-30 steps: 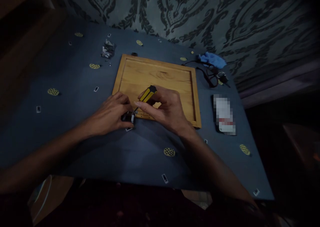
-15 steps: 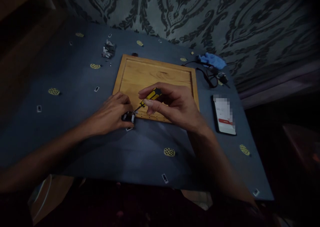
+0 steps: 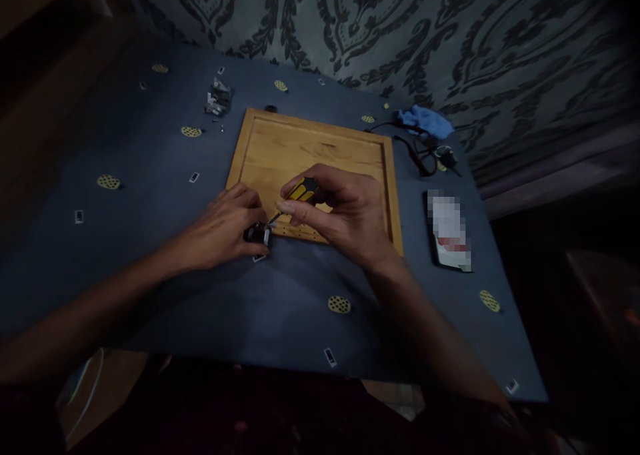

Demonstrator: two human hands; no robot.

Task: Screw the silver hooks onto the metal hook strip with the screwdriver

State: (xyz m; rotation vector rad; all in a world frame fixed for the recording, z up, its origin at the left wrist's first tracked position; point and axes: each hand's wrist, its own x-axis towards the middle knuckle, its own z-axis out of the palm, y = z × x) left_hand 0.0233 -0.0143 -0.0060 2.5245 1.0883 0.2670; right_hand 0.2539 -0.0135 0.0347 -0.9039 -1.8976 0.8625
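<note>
My right hand is closed around the yellow and black handle of a screwdriver. Its thin shaft slants down to the left, and the tip meets a small dark part with shiny metal. That part, perhaps a hinge, is gripped between the thumb and fingers of my left hand. It lies at the near left corner of a wooden board with a raised rim. Small dark holes run along the board's near edge. My fingers hide much of the metal part.
A pile of small metal pieces lies at the back left, with tiny screws beside it. Toward the back right are a blue cloth, black glasses and keys. A phone lies right of the board.
My right hand has shifted slightly left and its fingers have turned around the screwdriver handle, covering more of it. My left hand stays in place on the metal part.
</note>
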